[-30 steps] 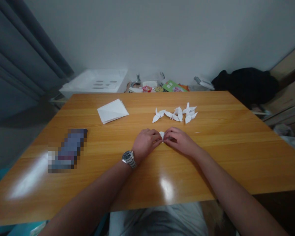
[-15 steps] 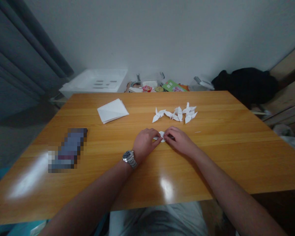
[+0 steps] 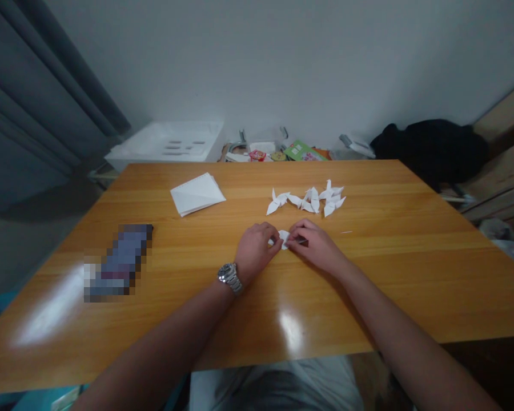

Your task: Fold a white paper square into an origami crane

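Between my hands, just over the wooden table [image 3: 188, 319], is a small piece of folded white paper [image 3: 284, 240]. My left hand [image 3: 257, 245], with a metal watch [image 3: 230, 277] on its wrist, pinches the paper's left side. Closed on the paper's right side are the fingers of my right hand [image 3: 312, 245]. Much of the paper is hidden behind the fingers, so its exact folds cannot be made out. Beyond my hands stand several white folded paper cranes [image 3: 312, 200] in a loose row.
A stack of white paper sheets [image 3: 197, 194] lies at the back left. A phone-like, pixelated object [image 3: 124, 260] is at the left. A thin white sliver [image 3: 346, 232] lies right of my hands. Behind the table are a white foam tray [image 3: 167, 140] and a black cloth item [image 3: 430, 148].
My fingers have shifted slightly on the folded paper, and my left wrist has moved a little to the right. Both hands still hold the paper; the other things stay in place.
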A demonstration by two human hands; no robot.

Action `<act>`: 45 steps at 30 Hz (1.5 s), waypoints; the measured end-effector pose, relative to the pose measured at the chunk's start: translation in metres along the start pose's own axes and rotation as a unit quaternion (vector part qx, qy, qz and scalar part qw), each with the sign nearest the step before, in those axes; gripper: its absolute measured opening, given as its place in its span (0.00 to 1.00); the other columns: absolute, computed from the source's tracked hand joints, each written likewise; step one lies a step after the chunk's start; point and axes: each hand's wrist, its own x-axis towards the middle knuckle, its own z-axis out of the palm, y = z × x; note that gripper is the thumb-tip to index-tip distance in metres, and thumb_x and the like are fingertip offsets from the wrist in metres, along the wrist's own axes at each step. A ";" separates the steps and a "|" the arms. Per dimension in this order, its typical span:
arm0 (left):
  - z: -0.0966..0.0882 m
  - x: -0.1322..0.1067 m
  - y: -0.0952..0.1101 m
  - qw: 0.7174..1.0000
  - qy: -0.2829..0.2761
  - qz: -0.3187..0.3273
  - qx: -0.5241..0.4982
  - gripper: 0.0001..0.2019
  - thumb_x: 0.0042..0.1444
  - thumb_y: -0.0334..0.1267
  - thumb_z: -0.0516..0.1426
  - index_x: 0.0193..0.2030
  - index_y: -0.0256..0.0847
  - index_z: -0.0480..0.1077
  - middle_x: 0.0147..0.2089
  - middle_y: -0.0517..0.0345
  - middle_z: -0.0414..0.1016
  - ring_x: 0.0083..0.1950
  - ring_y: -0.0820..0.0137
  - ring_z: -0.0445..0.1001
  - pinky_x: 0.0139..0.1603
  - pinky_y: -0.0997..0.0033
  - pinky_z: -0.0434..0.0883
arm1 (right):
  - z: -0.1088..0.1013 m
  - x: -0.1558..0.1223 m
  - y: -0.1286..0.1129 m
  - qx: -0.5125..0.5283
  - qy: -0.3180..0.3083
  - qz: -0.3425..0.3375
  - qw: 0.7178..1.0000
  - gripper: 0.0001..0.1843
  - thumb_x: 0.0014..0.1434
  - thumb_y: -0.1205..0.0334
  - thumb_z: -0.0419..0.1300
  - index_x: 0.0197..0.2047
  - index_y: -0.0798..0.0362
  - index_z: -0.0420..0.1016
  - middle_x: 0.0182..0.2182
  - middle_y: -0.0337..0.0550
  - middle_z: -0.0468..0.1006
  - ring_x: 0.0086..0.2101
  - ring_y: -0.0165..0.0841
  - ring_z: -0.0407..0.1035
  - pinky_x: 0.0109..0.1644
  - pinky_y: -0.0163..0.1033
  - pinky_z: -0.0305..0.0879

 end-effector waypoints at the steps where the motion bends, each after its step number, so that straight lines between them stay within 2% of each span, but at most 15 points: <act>1: 0.000 0.000 0.000 1.000 0.001 0.000 0.002 0.07 0.62 0.38 0.59 0.34 0.40 0.73 0.39 0.55 0.76 0.41 0.65 0.73 0.45 0.65 0.68 | 0.000 0.000 0.001 -0.001 0.002 -0.001 1.000 0.04 0.61 0.65 0.63 0.33 0.52 0.75 0.39 0.44 0.72 0.39 0.35 0.69 0.44 0.41 0.68; 7: 0.003 0.002 0.000 1.000 0.010 -0.007 -0.008 0.07 0.62 0.38 0.59 0.33 0.41 0.72 0.39 0.56 0.75 0.42 0.65 0.73 0.46 0.64 0.69 | 0.004 0.002 0.001 -0.008 0.032 0.009 0.999 0.06 0.60 0.66 0.63 0.31 0.52 0.74 0.37 0.44 0.71 0.38 0.35 0.69 0.42 0.41 0.68; 12: 0.004 0.002 -0.002 0.999 0.018 -0.015 -0.033 0.03 0.61 0.37 0.60 0.37 0.41 0.73 0.41 0.55 0.75 0.44 0.65 0.73 0.49 0.64 0.69 | 0.008 0.002 0.001 -0.008 0.055 0.022 0.998 0.04 0.59 0.68 0.64 0.32 0.52 0.76 0.37 0.43 0.70 0.37 0.34 0.68 0.42 0.41 0.68; 22: 0.004 0.003 -0.004 0.999 0.009 -0.007 -0.046 0.03 0.62 0.36 0.59 0.40 0.42 0.74 0.43 0.55 0.75 0.46 0.64 0.73 0.50 0.63 0.69 | 0.011 0.003 0.003 -0.018 0.058 0.027 0.998 0.03 0.60 0.67 0.64 0.33 0.53 0.76 0.36 0.43 0.70 0.38 0.35 0.69 0.44 0.41 0.68; 24: 0.003 0.002 -0.004 0.999 0.008 -0.003 -0.050 0.03 0.63 0.36 0.59 0.41 0.43 0.74 0.44 0.55 0.75 0.47 0.64 0.73 0.50 0.63 0.69 | 0.010 0.003 0.003 -0.015 0.056 0.034 0.998 0.02 0.59 0.67 0.64 0.35 0.52 0.76 0.37 0.43 0.70 0.38 0.35 0.69 0.44 0.41 0.68; 27: 0.002 0.002 -0.005 0.998 0.003 -0.001 -0.056 0.05 0.63 0.35 0.58 0.44 0.43 0.74 0.45 0.55 0.75 0.47 0.64 0.73 0.51 0.62 0.69 | 0.010 0.003 0.002 -0.009 0.060 0.043 0.997 0.06 0.58 0.67 0.65 0.40 0.51 0.76 0.38 0.43 0.71 0.39 0.36 0.69 0.44 0.42 0.68; 32: 0.003 0.002 -0.004 0.998 -0.001 -0.014 -0.060 0.05 0.63 0.35 0.59 0.44 0.43 0.74 0.46 0.55 0.76 0.48 0.63 0.73 0.51 0.61 0.69 | 0.011 0.002 0.005 -0.080 0.072 0.008 0.994 0.07 0.60 0.62 0.65 0.42 0.49 0.76 0.41 0.46 0.72 0.45 0.43 0.66 0.52 0.51 0.65; 35: 0.003 0.003 -0.004 0.998 -0.004 -0.019 -0.063 0.05 0.62 0.35 0.59 0.44 0.43 0.74 0.46 0.54 0.75 0.49 0.62 0.73 0.52 0.61 0.69 | 0.010 0.001 0.011 -0.109 0.080 0.004 0.991 0.10 0.59 0.59 0.66 0.45 0.48 0.76 0.43 0.48 0.71 0.47 0.46 0.65 0.54 0.55 0.63; 40: 0.000 0.005 -0.009 0.997 -0.026 -0.003 -0.078 0.06 0.62 0.34 0.59 0.45 0.43 0.74 0.47 0.54 0.75 0.49 0.63 0.72 0.53 0.60 0.69 | 0.008 0.000 0.022 -0.119 0.078 0.017 0.990 0.15 0.58 0.54 0.67 0.47 0.48 0.75 0.44 0.49 0.70 0.48 0.46 0.65 0.54 0.54 0.64; 45: -0.003 0.007 -0.012 0.995 -0.035 0.010 -0.088 0.06 0.62 0.33 0.58 0.45 0.42 0.74 0.47 0.53 0.75 0.49 0.63 0.72 0.55 0.59 0.69 | 0.003 0.000 0.028 -0.093 0.047 0.009 0.994 0.12 0.60 0.55 0.66 0.46 0.48 0.76 0.42 0.47 0.70 0.45 0.42 0.66 0.53 0.50 0.65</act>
